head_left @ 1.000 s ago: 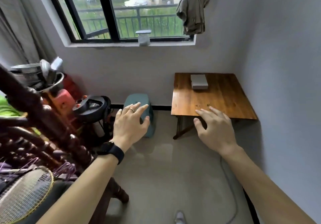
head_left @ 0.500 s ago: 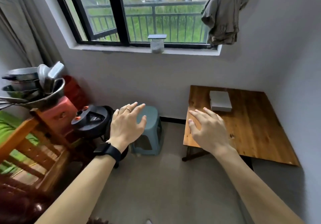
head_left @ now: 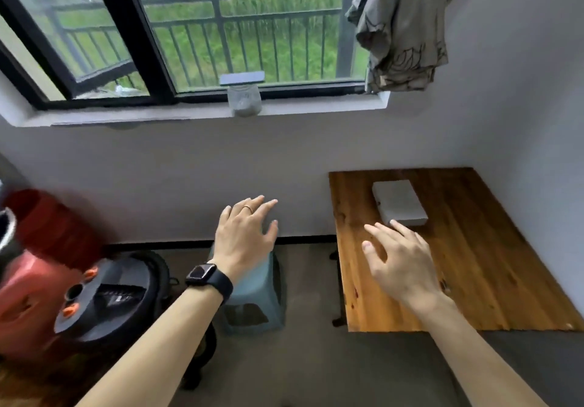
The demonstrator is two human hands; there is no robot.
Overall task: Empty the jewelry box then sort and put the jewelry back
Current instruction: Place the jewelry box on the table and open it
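Observation:
A closed white jewelry box (head_left: pixel 398 202) lies on a low wooden table (head_left: pixel 467 267) at the right, near the table's far edge. My right hand (head_left: pixel 398 261) hovers over the table with fingers spread, its fingertips just short of the box's near edge. It holds nothing. My left hand (head_left: pixel 245 236), with a ring and a black watch on the wrist, is stretched out with straight fingers above a teal plastic stool (head_left: pixel 256 299). It holds nothing. No jewelry is visible.
A white wall and a window with a glass jar (head_left: pixel 244 97) on the sill stand ahead. A grey garment (head_left: pixel 401 24) hangs at the upper right. Red containers (head_left: pixel 38 264) and a black appliance (head_left: pixel 107 296) crowd the left. Grey floor lies below.
The view has moved closer to the table and turned right; the wooden chair and racket at the left are out of view. Both hands stay outstretched, the right one now nearer the box.

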